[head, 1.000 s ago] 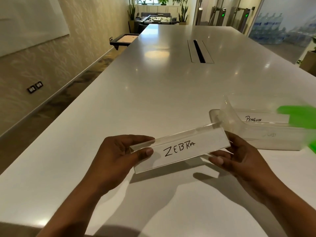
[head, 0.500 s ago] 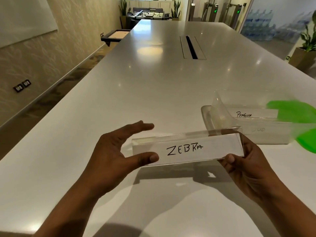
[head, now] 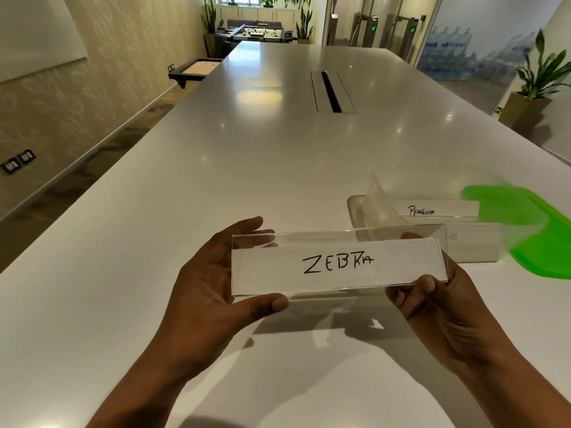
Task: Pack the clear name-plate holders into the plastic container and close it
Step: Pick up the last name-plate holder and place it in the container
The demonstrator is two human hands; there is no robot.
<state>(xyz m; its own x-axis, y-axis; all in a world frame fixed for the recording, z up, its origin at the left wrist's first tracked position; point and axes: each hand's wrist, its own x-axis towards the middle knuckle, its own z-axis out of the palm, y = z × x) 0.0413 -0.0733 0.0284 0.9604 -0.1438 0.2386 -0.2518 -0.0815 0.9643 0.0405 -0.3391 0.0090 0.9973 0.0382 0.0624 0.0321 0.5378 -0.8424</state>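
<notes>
Nearest the camera, the left hand [head: 213,282] and the right hand [head: 432,291] carry one clear name-plate holder [head: 338,264] between them, lifted above the white table [head: 216,168]. Its paper insert reads ZEBRA and its long axis runs from 9 o'clock to 3 o'clock, nearly level. The left hand is spread wide: the thumb props the lower front edge, while the fingers reach behind the top edge at the holder's 9 o'clock end, a loose cradle and not a squeeze. The right hand grips the 3 o'clock end more firmly, thumb pressed on the lower front corner and fingers curled behind the plastic.

The plastic container [head: 432,239] sits on the table at about 2 o'clock from the holder, just beyond its right end, so the right hand is the nearer one. It is open; a holder marked PENGUIN [head: 432,210] already leans inside, and fainter lettering below it suggests a further one, though that is hard to read. The container's long side lies roughly parallel to the held piece, so the coming move probably needs a short carry toward 2 o'clock and a lowering, with little turning. The green lid [head: 531,233] rests at 3 o'clock against the container's far end, blurred, not yet fitted.

Farther off, at 12 o'clock, a cable slot [head: 330,91] is set into the tabletop.
</notes>
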